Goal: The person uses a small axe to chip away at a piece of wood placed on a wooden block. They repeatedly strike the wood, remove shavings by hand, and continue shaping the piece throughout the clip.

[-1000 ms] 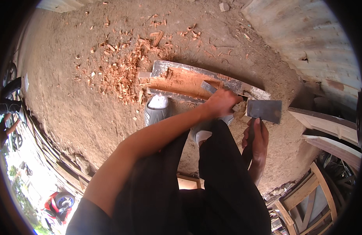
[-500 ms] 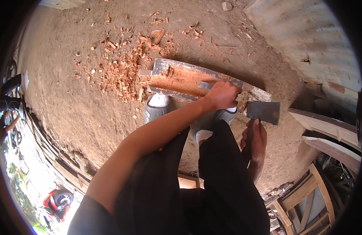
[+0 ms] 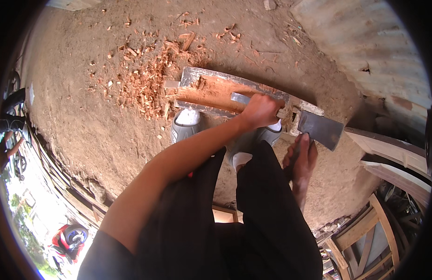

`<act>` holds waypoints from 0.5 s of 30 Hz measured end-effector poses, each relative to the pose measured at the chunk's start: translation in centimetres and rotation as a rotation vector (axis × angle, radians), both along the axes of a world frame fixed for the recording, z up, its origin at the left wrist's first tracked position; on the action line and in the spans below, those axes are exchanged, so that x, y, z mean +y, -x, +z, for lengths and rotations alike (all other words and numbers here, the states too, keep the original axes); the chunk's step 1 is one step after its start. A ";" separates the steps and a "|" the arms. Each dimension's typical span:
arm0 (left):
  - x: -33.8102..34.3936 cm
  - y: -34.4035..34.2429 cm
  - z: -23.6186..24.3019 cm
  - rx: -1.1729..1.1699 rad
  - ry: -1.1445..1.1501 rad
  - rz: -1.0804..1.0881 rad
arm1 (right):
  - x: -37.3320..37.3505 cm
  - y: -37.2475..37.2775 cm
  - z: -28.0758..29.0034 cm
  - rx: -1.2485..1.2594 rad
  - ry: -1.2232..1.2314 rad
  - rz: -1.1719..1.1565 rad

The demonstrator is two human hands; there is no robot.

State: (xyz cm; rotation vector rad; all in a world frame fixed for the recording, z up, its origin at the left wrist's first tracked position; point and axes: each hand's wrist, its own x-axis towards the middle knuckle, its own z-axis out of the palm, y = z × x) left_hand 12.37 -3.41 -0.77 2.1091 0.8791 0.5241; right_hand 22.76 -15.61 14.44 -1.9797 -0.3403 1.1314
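On the ground in front of my feet lies a long wooden block [image 3: 202, 73], hollowed into a trough, with reddish fresh wood inside and weathered grey edges. My left hand [image 3: 262, 112] is closed around a chisel, whose flat metal blade [image 3: 240, 98] points left into the hollow; the grip is mostly hidden by my fingers. Closed round a dark handle, my right hand [image 3: 302, 161] holds a hatchet. Its broad dark head [image 3: 321, 129] is raised by the block's right end, to the right of my left hand and apart from it.
Reddish wood chips [image 3: 150, 84] are heaped at the block's left end. My shoes [image 3: 185, 125] stand against its near side. A corrugated metal sheet [image 3: 365, 51] rises at the far right, with boards [image 3: 384, 149] and a wooden frame [image 3: 365, 233] nearer. A red motorcycle [image 3: 66, 242] stands at lower left.
The hatchet head has swung a little to the right and tilted, its right side lower. My left hand and the chisel have shifted slightly left.
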 end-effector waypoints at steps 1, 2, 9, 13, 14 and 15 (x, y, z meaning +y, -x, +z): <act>0.1 0.1 -0.1 0.008 0.000 0.007 | -0.2 0.1 -0.8 0.026 -0.035 0.048; 0.1 0.4 -0.3 0.016 0.001 0.015 | -0.1 -0.2 -0.9 0.016 0.023 0.140; 1.4 1.5 0.6 0.015 0.046 0.206 | 0.9 0.0 -1.4 0.034 0.038 0.088; 2.1 2.8 0.3 0.038 0.062 0.237 | 1.8 -0.6 -2.0 0.009 0.127 0.338; 2.1 3.0 0.2 0.051 0.062 0.237 | 2.1 -0.7 -1.7 -0.001 0.104 0.313; 2.0 3.2 0.0 0.064 0.065 0.238 | 2.4 -0.6 -1.1 -0.010 0.086 0.288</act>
